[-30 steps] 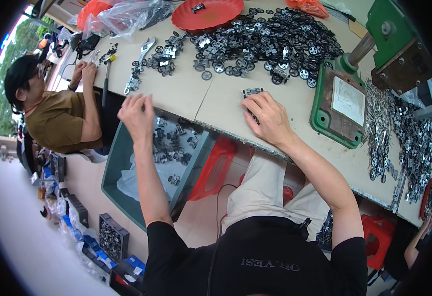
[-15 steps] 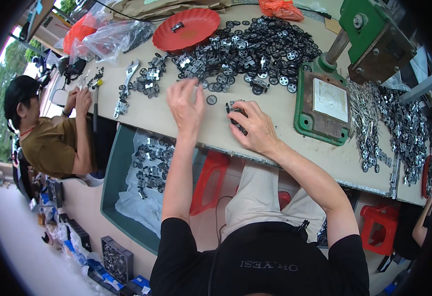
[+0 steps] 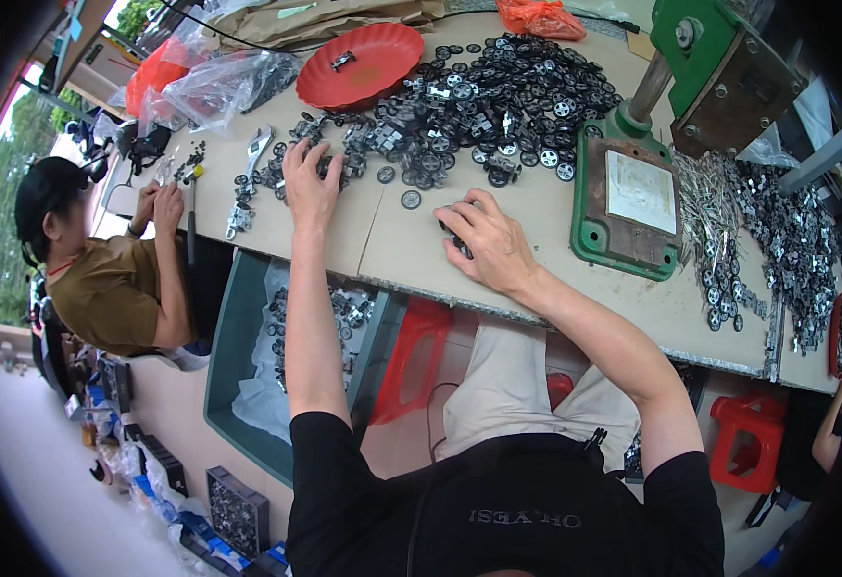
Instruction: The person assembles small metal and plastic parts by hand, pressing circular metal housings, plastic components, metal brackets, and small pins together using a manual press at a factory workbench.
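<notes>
My right hand (image 3: 490, 242) is curled over a small black toy car chassis with wheels (image 3: 457, 238), most of it hidden under the fingers, low on the tabletop. To the left, my left hand (image 3: 311, 192) reaches over a group of silver-and-black chassis pieces (image 3: 351, 165). Its fingers are bent and apart, and nothing shows between them. A loose black wheel (image 3: 410, 199) lies between my two hands. Behind them spreads a big heap of black wheels with silver hubs (image 3: 536, 91), with more chassis pieces along its left side.
A green hand press (image 3: 589, 216) stands to the right, beside thin metal pins (image 3: 700, 197) and more small parts. A red dish (image 3: 382, 82) holds one small chassis. An adjustable wrench (image 3: 251, 168) lies left. Below is a green bin (image 3: 224, 385). Another person (image 3: 118, 279) works at left.
My left hand has moved left, from beside the wheel heap to the chassis pieces. My right hand stays near the same spot, its fingers now lower over the toy car chassis.
</notes>
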A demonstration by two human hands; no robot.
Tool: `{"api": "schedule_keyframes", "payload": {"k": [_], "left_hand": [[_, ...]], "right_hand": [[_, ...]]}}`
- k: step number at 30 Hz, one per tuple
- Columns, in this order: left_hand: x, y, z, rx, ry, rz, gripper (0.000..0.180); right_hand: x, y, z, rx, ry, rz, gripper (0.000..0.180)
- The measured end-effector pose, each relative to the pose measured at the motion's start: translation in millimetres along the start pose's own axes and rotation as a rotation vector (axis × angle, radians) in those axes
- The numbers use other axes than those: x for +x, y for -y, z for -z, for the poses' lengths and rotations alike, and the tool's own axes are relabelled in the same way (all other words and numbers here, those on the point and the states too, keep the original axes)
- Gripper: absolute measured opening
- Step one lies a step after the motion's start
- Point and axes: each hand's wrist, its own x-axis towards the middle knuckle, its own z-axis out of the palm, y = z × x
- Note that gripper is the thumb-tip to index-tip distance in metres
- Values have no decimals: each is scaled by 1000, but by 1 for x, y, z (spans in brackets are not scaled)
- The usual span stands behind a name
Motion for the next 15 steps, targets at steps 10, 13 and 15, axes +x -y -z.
{"api": "schedule_keyframes", "payload": {"k": [10, 13, 15], "left_hand": [[8, 9, 34, -304, 195, 218, 37], [17, 15, 49, -183, 267, 168, 38], [24, -2, 59, -133, 305, 170, 37]], "right_hand": [[40, 61, -70, 170, 165, 183, 39], [65, 103, -117, 351, 162, 214, 44], [70, 117, -124, 352, 1, 306, 47]]}}
